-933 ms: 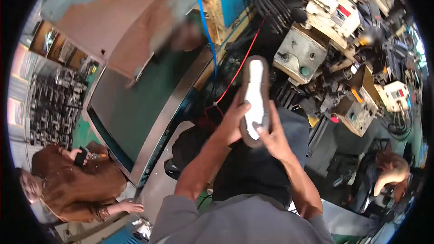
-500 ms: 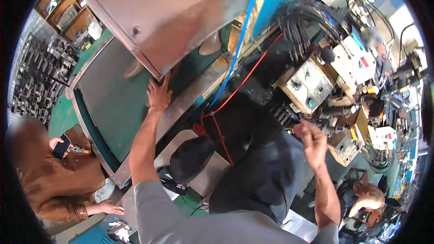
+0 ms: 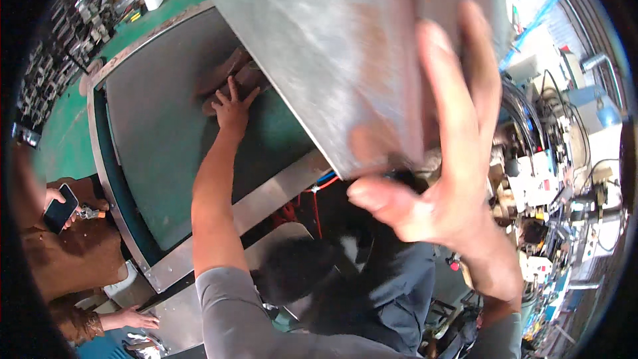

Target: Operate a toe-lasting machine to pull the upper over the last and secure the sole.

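My left hand [image 3: 230, 114] reaches onto a dark flat belt [image 3: 156, 106], fingers spread. Its fingertips meet brown, smooth shoe-shaped pieces [image 3: 232, 74] lying there, partly hidden by the hand; I see no closed grip on them. Large and close, my right hand [image 3: 452, 179] is raised with fingers and thumb apart, holding nothing I can see. It overlaps the lower corner of a worn grey-brown metal hood [image 3: 319, 46]; whether it touches the metal I cannot tell.
A metal frame [image 3: 266, 196] borders the belt. At left, a person in brown [image 3: 83, 226] holds a phone [image 3: 61, 208]. A black-covered seat [image 3: 296, 269] stands below me. Red cords [image 3: 318, 216] hang beside it. Machines and cables [image 3: 531, 159] crowd the right.
My left hand has left the hood's corner and moved up to the shoe-shaped pieces. My right hand has risen to the hood and spread its fingers. The view has shifted, with the hood now closer.
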{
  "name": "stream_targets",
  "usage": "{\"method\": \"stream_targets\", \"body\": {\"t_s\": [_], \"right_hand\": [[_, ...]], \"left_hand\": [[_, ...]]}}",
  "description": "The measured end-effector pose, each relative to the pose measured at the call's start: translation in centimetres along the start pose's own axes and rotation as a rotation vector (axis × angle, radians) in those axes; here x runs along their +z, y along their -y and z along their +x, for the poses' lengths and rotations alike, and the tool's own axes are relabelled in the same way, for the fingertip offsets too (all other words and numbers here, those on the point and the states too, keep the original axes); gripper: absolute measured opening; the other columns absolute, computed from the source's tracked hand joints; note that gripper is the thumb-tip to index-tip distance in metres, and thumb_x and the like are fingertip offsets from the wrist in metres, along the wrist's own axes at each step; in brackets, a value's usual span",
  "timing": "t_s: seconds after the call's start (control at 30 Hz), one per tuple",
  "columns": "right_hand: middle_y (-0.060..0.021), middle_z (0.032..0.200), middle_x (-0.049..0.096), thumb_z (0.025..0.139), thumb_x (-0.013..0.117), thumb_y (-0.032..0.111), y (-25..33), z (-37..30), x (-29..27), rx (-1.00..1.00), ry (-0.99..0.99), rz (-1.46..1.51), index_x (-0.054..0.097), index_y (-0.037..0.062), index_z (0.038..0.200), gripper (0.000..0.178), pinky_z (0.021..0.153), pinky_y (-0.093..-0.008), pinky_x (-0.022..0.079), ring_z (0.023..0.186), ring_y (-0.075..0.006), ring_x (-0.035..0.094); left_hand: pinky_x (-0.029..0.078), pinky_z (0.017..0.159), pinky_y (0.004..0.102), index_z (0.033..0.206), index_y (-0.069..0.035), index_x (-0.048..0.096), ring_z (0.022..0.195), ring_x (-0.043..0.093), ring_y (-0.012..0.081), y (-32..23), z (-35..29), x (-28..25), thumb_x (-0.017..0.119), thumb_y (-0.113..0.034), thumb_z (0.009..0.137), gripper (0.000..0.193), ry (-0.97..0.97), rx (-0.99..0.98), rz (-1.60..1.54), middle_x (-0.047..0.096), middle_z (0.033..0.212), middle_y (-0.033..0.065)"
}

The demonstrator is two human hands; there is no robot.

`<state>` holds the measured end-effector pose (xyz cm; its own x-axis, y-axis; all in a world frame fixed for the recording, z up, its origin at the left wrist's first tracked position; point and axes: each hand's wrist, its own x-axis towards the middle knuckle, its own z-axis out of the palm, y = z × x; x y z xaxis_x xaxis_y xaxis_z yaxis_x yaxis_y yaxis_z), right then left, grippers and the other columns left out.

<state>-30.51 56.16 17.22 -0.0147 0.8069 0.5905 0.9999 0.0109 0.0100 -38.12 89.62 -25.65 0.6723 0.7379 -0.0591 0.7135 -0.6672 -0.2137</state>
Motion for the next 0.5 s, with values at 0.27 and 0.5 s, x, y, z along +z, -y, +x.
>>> {"method": "stream_targets", "body": {"t_s": [0.27,0.5], "right_hand": [[-0.0305,0.172,0.031,0.088,0.079,0.052,1.4,3.2,7.2,-0.051,-0.017,-0.026,0.040,-0.0005,0.166,0.102,0.131,-0.0551,0.025,0.160,-0.0459,0.032],[-0.0287,0.171,0.034,0.087,0.081,0.041,0.9,1.5,6.9,-0.001,0.060,-0.095,0.045,0.0029,0.163,0.092,0.130,-0.0564,0.028,0.158,-0.0470,0.034]], "left_hand": [[0.045,0.112,0.0737,0.164,-0.062,0.035,0.149,0.042,0.0605,4.7,8.8,1.8,0.049,-0.024,0.113,0.065,-0.118,-0.067,-0.051,0.008,0.182,0.0231],[0.035,0.121,0.0722,0.169,-0.046,0.037,0.155,0.029,0.0643,2.3,9.4,3.9,0.056,-0.023,0.109,0.067,-0.175,-0.179,-0.028,0.010,0.180,0.0283]]}}
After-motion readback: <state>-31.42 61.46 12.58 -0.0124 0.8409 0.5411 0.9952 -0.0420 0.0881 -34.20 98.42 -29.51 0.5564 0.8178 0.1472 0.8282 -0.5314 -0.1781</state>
